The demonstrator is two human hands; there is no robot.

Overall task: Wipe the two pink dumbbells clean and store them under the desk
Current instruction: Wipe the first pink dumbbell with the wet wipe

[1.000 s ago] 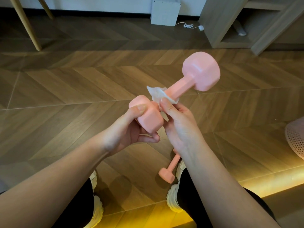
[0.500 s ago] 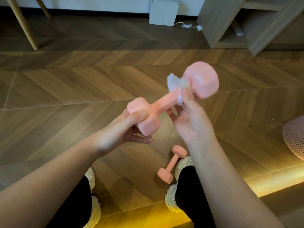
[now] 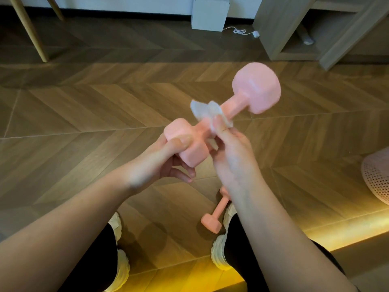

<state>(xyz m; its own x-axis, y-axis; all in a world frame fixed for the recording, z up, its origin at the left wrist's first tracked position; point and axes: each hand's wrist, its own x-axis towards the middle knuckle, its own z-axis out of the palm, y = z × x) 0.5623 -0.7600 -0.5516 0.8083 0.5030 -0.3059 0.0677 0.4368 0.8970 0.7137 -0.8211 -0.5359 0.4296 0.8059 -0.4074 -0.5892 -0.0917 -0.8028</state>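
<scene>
Black leggings (image 3: 99,258), probably; 2 chunky cream shoes (image 3: 219,255).

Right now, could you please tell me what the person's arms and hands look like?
The left forearm and right forearm are bare, with no sleeves, watch or bracelet showing. The left hand and right hand wear no gloves or visible rings; blur hides finer detail.

Home room: herringbone wood floor (image 3: 105,114), wooden shelf unit (image 3: 294,34), white box (image 3: 207,14) with cord (image 3: 240,31) by the wall, chair legs (image 3: 31,32).
</scene>
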